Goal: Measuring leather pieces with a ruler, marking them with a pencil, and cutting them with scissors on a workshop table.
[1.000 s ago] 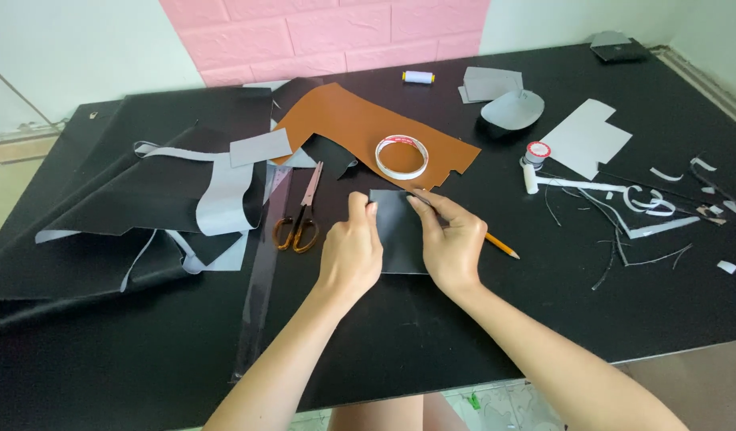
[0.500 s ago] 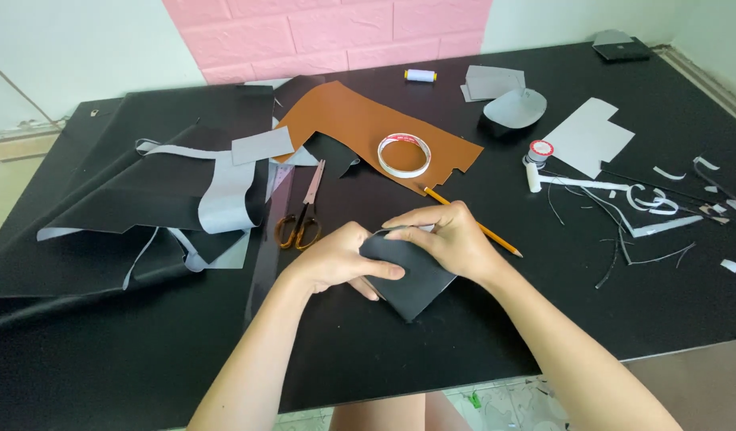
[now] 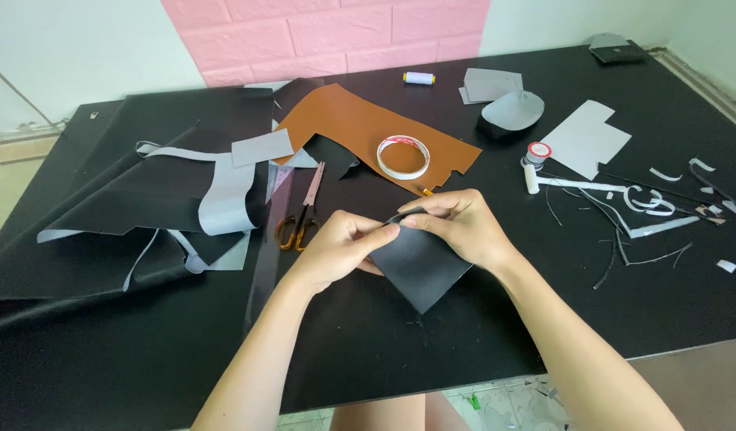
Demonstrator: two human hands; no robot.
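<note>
Fingers pinched on black piece

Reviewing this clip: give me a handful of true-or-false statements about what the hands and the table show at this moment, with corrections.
1. Both hands hold the black leather piece. True: the left hand and right hand pinch its upper edge.
2. The scissors are in the right hand. False: they lie on the table, left of the hands.
3. The tape roll rests on the brown leather sheet. True.
4. The thread spool sits beside the scissors. False: it is at the far edge, near the pink wall.
</note>
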